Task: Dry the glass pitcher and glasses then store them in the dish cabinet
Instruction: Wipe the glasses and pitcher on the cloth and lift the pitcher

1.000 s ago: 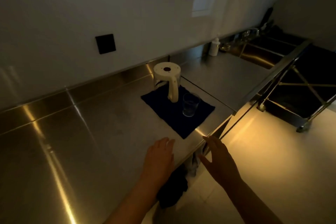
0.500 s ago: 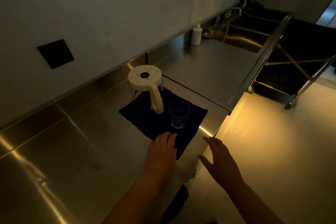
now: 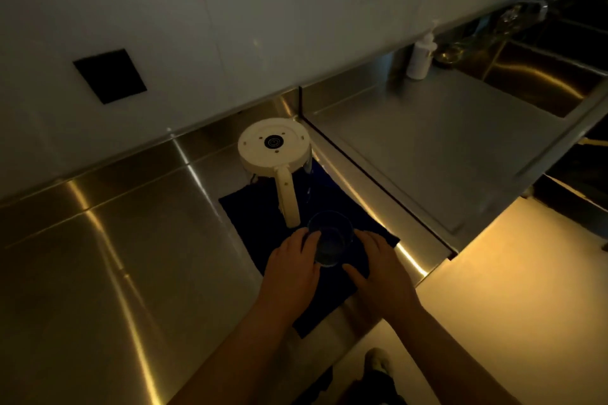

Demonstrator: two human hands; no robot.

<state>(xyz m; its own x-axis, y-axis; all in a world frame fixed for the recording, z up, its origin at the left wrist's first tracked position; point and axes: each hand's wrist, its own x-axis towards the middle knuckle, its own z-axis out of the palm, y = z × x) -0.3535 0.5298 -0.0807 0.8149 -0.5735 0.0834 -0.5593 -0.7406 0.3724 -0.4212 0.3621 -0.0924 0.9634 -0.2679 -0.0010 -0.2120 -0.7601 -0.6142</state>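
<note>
Both hands are down at the glass, lower middle of the frame. The left hand has its fingers against the glass's left side, while the right hand sits just beside it with fingers spread flat on the dark cloth — can't tell if either actually grips. 1 upside-down pitcher stands just above, on the same cloth on the steel counter.
</note>
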